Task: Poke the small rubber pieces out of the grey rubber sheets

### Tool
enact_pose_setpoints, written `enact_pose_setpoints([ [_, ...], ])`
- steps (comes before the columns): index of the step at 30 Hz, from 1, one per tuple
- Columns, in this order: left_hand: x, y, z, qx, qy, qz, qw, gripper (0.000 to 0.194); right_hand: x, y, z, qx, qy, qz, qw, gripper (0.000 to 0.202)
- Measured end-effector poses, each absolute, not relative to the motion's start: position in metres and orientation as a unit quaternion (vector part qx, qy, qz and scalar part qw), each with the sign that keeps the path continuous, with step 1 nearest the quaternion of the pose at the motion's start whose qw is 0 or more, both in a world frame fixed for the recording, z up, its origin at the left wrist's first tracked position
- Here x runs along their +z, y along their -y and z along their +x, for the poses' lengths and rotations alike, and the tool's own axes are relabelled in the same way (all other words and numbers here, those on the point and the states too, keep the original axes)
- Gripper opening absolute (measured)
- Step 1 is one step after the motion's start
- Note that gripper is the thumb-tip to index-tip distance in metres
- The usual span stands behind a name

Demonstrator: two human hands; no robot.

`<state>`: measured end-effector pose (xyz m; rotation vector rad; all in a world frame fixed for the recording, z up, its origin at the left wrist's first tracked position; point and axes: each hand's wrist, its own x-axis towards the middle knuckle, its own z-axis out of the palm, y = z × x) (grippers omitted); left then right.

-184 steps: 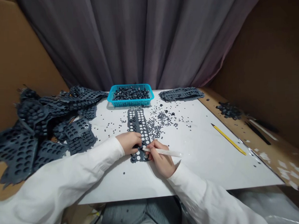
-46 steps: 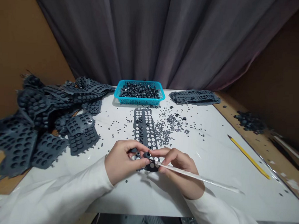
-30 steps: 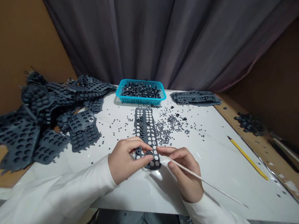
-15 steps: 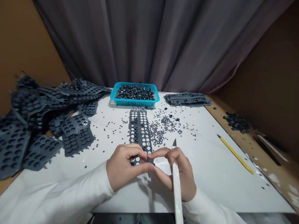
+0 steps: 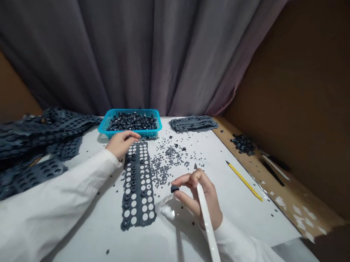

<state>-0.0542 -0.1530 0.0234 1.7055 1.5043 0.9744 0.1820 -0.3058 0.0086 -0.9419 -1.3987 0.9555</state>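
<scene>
A grey curtain (image 5: 124, 59) closes off the far side of the white tabletop (image 5: 134, 250), whose right edge slants down to a near corner over a brown surface (image 5: 222, 132). Dark dimpled sheets (image 5: 61, 123) heap up along the left, cramping that side. The blue basket (image 5: 150, 133), full of small black parts, stands close to the far edge. From just in front of it the perforated strip (image 5: 138, 183) runs lengthwise toward the person, lying flat, well back from the near edge. A dark bundle (image 5: 193, 123) sits right of the basket, by the far right corner.

The left hand (image 5: 121, 143) is at the strip's far end, before the basket, fingers extended and close together; whether they hold anything small, I cannot tell. The right hand (image 5: 213, 201) is off the strip's near right side, white tabletop between them, its fingertips pinching a small dark piece (image 5: 174, 189) and its palm side gripping a white-handled knife (image 5: 207, 219), blade pointing away. White surface separates this hand from the yellow pencil (image 5: 244, 181), angled along the right edge. Tiny dark discs (image 5: 162, 172) scatter beside the strip.
</scene>
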Motion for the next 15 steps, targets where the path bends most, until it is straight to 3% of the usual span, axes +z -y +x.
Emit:
enact_pose_setpoints([
  [4, 0.024, 0.062, -0.061, 0.402, -0.627, 0.608, 0.274, 0.028, 0.014, 0.256, 0.275, 0.348, 0.569, -0.481, 0.569, 0.038],
  [7, 0.027, 0.028, -0.062, 0.416, -0.612, 0.62, 0.259, 0.035, 0.022, 0.208, 0.371, 0.185, 0.51, -0.608, 0.58, 0.039],
  [10, 0.028, 0.019, -0.063, 0.411, -0.589, 0.65, 0.248, 0.049, 0.026, 0.173, 0.447, -0.001, 0.468, -0.772, 0.431, 0.034],
  [15, 0.03, 0.041, -0.065, 0.403, -0.581, 0.695, 0.132, 0.052, 0.012, 0.159, 0.491, -0.023, 0.418, -0.824, 0.381, 0.032],
])
